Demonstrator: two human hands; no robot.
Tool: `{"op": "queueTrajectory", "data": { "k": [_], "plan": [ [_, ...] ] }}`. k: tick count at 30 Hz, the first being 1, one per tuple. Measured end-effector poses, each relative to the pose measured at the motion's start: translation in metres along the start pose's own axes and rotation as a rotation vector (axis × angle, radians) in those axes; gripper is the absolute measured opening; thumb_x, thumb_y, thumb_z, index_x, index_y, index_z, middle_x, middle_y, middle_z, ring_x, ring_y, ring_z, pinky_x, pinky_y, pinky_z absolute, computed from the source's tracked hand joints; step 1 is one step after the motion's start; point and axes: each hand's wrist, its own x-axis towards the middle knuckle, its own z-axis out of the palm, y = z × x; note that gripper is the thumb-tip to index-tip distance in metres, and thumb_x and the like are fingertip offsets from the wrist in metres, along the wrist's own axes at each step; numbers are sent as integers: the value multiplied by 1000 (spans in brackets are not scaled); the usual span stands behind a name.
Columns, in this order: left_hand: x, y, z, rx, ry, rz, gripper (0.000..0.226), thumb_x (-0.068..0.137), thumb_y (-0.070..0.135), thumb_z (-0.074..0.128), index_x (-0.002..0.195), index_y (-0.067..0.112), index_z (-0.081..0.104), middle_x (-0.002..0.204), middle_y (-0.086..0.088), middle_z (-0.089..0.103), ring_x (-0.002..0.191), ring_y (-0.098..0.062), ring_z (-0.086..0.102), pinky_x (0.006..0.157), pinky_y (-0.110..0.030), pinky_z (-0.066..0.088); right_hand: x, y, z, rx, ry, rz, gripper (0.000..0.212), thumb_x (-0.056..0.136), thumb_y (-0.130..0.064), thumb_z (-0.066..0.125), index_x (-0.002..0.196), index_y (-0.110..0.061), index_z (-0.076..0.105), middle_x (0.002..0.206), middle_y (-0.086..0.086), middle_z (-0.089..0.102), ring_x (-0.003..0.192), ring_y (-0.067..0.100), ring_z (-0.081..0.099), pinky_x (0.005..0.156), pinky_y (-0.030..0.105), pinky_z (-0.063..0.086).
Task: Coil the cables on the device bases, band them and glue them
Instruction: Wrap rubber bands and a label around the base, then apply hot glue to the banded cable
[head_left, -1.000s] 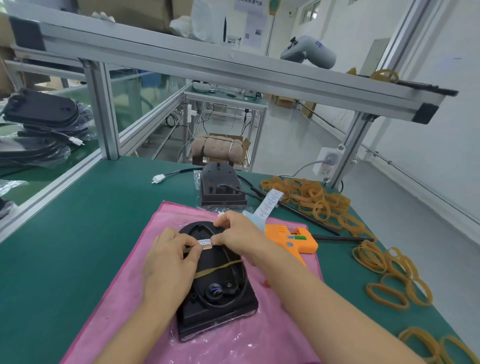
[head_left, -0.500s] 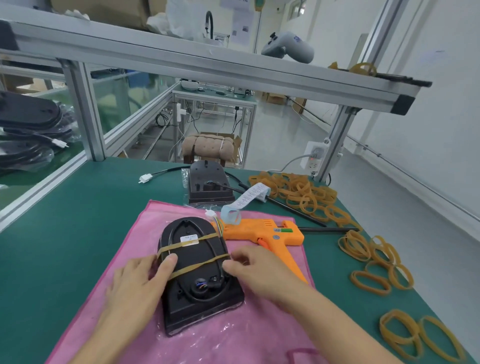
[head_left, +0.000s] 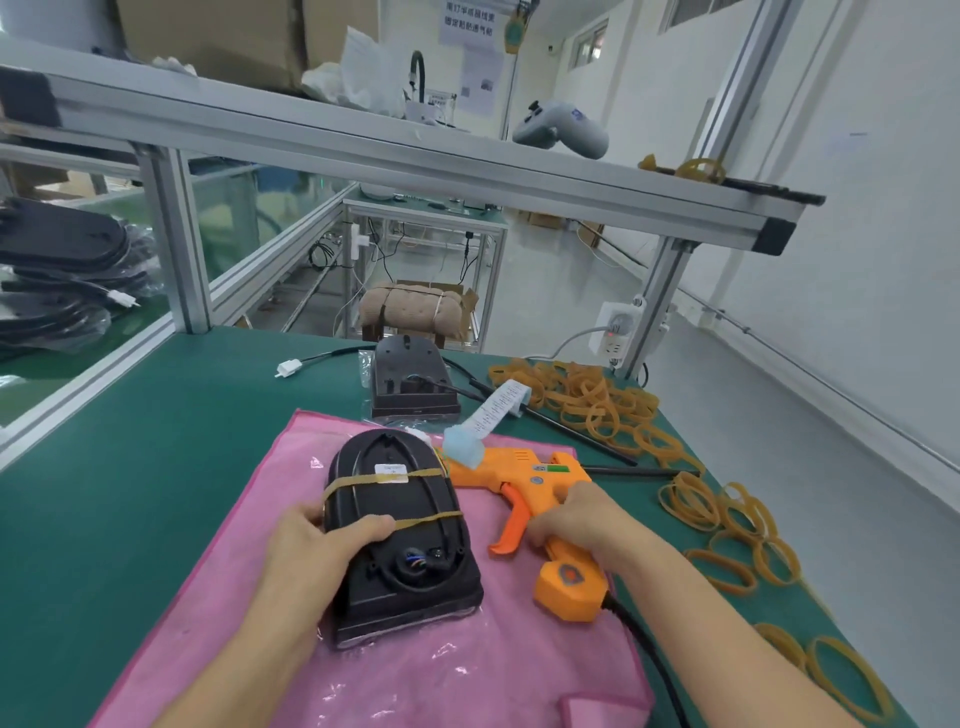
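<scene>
A black device base (head_left: 410, 525) lies on a pink cloth (head_left: 208, 597), its cable coiled in the recess and two tan rubber bands (head_left: 387, 476) stretched across it. My left hand (head_left: 311, 545) holds the base's left edge, thumb on top near the lower band. An orange glue gun (head_left: 540, 480) lies just right of the base. My right hand (head_left: 576, 517) curls round the gun's handle behind the trigger. A strip of white labels (head_left: 493, 410) runs from a blue roll resting on the gun's nose.
A second black base (head_left: 413, 384) with a loose cable and white plug (head_left: 288, 367) sits behind the cloth. Several loose rubber bands (head_left: 597, 395) cover the green table's right side. The gun's black cord (head_left: 649, 654) trails toward me. Stacked bases (head_left: 57, 270) lie at far left.
Both hands left the label on the base. My left hand slid to the base's left edge, and my right hand moved right onto the glue gun's handle.
</scene>
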Motion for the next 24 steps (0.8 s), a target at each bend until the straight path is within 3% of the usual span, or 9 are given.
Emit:
{"op": "queueTrajectory", "data": {
  "k": [3, 6, 9, 12, 14, 16, 18, 21, 24],
  "plan": [
    [5, 4, 1, -122, -78, -61, 33, 71, -4, 73, 103, -4, 64, 82, -27, 72, 61, -36, 69, 53, -41, 58, -8, 5, -8, 250, -63, 31, 30, 52, -9, 73, 75, -7, 55, 73, 11, 57, 61, 22, 54, 51, 26, 41],
    [16, 9, -9, -197, -78, -80, 43, 72, -3, 71, 113, -2, 57, 86, -29, 71, 62, -37, 67, 61, -48, 59, -22, 22, -14, 411, -115, 21, 35, 51, 3, 68, 85, 3, 59, 69, 16, 59, 56, 26, 56, 51, 26, 44],
    [29, 13, -22, -305, -83, -76, 31, 74, 2, 67, 105, 2, 61, 73, -23, 70, 53, -32, 66, 56, -43, 59, -40, 44, -24, 692, -188, -16, 47, 44, 15, 56, 89, 1, 51, 62, 20, 54, 49, 30, 57, 49, 32, 51],
    [40, 11, -25, -356, -143, -67, 27, 73, 7, 66, 100, 5, 68, 88, -28, 69, 59, -33, 67, 57, -44, 59, -54, 62, -41, 755, -138, -154, 56, 37, 12, 58, 93, 7, 57, 76, 24, 61, 69, 37, 62, 76, 52, 55],
    [43, 5, -21, -330, -166, -74, 37, 73, 10, 68, 108, -1, 66, 96, -29, 70, 64, -33, 68, 55, -40, 59, -62, 63, -49, 834, -147, -249, 53, 37, 12, 56, 89, 6, 66, 86, 24, 67, 81, 35, 67, 91, 56, 49],
    [46, 0, -15, -311, -161, -63, 37, 80, 9, 67, 115, -5, 62, 95, -28, 71, 65, -32, 69, 53, -37, 59, -67, 59, -48, 1047, -241, -307, 53, 37, 13, 53, 83, 0, 75, 92, 22, 70, 89, 32, 71, 86, 52, 55],
    [49, -3, -12, -308, -155, -56, 38, 82, 10, 68, 116, -4, 61, 91, -27, 72, 65, -32, 69, 50, -36, 58, -73, 50, -43, 1251, -402, -363, 57, 43, 15, 51, 90, -3, 77, 102, 19, 71, 97, 33, 70, 77, 48, 58],
    [52, -5, -14, -327, -166, -48, 39, 80, 11, 70, 116, -1, 61, 89, -24, 73, 64, -31, 70, 49, -35, 57, -77, 30, -31, 1440, -611, -434, 56, 45, 12, 73, 101, 4, 73, 108, 18, 70, 102, 37, 68, 76, 50, 57],
    [51, -8, -17, -350, -190, -2, 56, 68, 12, 75, 120, 2, 59, 100, -21, 73, 75, -32, 71, 55, -35, 60, -80, 9, -26, 1429, -651, -425, 53, 36, 2, 91, 85, 4, 72, 85, 14, 65, 89, 32, 66, 76, 46, 58]
  ]
}}
